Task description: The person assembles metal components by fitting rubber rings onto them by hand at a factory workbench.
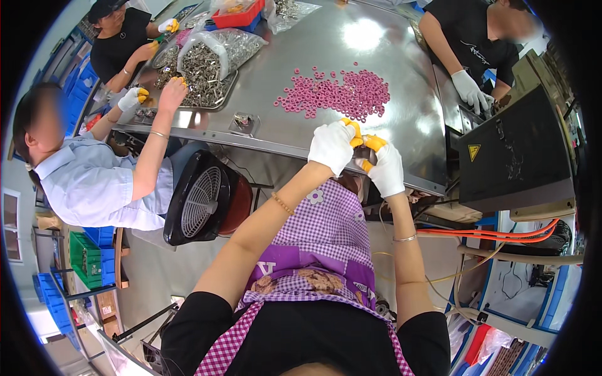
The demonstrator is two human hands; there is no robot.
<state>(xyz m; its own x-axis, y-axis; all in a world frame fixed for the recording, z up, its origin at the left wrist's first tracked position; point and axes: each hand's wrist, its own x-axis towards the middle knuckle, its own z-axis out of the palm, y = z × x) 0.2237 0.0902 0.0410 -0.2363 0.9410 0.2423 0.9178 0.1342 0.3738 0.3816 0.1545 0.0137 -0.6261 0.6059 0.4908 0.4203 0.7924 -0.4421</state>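
Observation:
Both my hands wear white gloves with yellow fingertips and meet at the near edge of the metal table [401,125]. My left hand [332,147] is closed, its fingertips pinched at a small dark part [362,152] between the hands. My right hand [385,169] bends its fingers and thumb around the other side of that part. Its kind is hard to make out, as the fingers cover much of it. Just beyond my hands, many small pink rings [351,94] lie in a loose, spread-out heap on the tabletop.
A small clear tray of metal parts [244,124] sits by the left edge. Farther left, a big tray [216,100] is heaped with metal pieces. Two co-workers sit left, one right. A black fan [199,200] stands at left; a dark machine box [517,153] at right.

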